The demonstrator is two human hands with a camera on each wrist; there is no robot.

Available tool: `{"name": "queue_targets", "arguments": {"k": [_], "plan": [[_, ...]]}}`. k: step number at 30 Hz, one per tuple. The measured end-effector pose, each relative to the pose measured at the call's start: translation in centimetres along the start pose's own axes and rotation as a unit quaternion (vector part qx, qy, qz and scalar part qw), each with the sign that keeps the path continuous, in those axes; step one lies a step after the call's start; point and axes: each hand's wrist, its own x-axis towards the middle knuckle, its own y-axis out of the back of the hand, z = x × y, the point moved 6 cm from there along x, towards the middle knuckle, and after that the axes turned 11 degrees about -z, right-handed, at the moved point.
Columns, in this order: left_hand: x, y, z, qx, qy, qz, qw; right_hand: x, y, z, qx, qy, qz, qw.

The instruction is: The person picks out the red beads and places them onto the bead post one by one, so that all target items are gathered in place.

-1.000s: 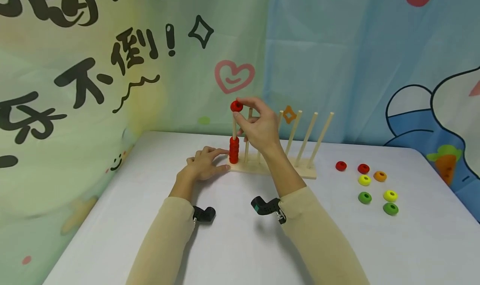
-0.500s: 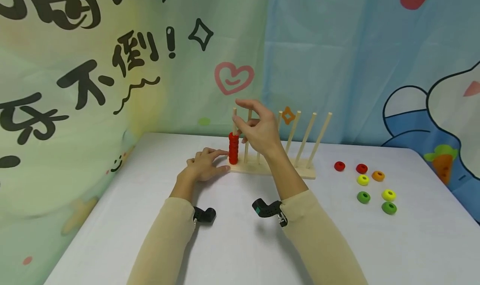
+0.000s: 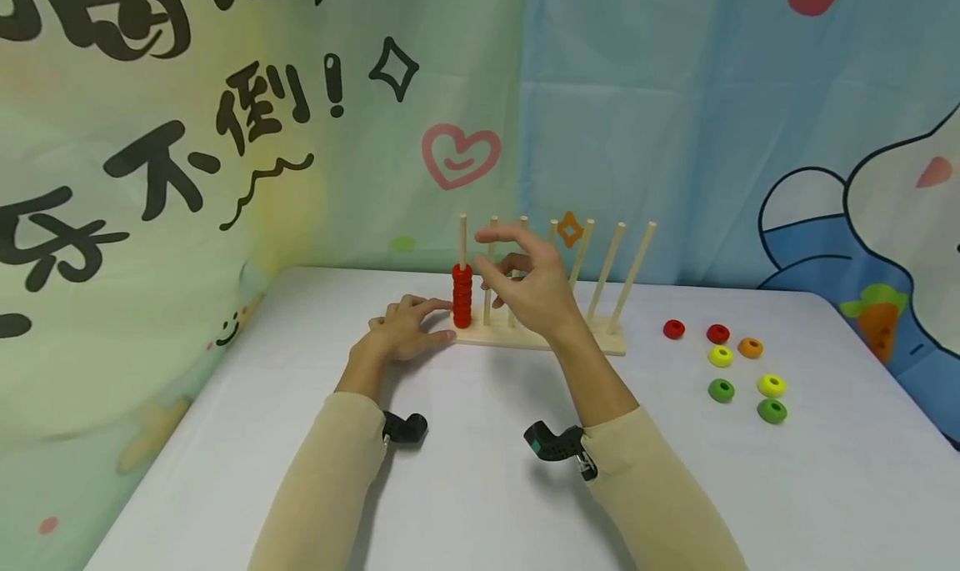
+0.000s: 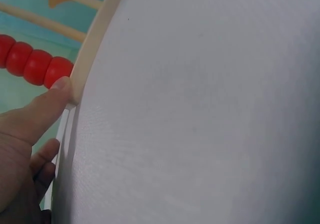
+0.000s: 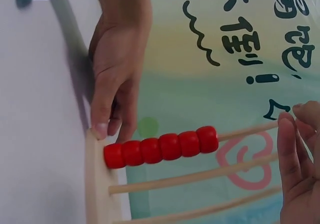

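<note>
A wooden peg rack [image 3: 543, 338] stands on the table, a row of upright pegs rising from its base. Stacked red beads [image 3: 462, 298] sit low on its leftmost peg, whose upper part is bare. At the rack's left end, my left hand [image 3: 405, 329] pinches the base, thumb on the front edge and index finger toward the back. In the left wrist view the thumb [image 4: 47, 104] lies against the base below the red beads. My right hand [image 3: 536, 279] hovers just right of the leftmost peg, thumb and index finger apart with nothing between them, hiding parts of the pegs behind it.
Loose beads lie on the white table to the right of the rack: a red bead [image 3: 673, 329], another red, an orange bead [image 3: 750, 348], yellow ones and a green bead [image 3: 772, 411]. A printed cloth [image 3: 615, 112] hangs behind the table.
The red bead pinched by my right hand was let go and slid down the leftmost peg onto the stack. My right hand then moved slightly right and down, while the left hand stayed put.
</note>
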Motion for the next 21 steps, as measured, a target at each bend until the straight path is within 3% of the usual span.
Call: {"name": "queue_targets", "arguments": {"k": [9,21], "plan": [[-0.1,0.1,0.1,0.000,-0.001,-0.001,1.0000,-1.8,0.3,0.8,0.005,-0.025,-0.031,0.999],[-0.2,0.3,0.1,0.000,0.001,-0.003,1.0000,-3.8,2.3,1.1,-0.020,-0.027,-0.034,0.999]]}}
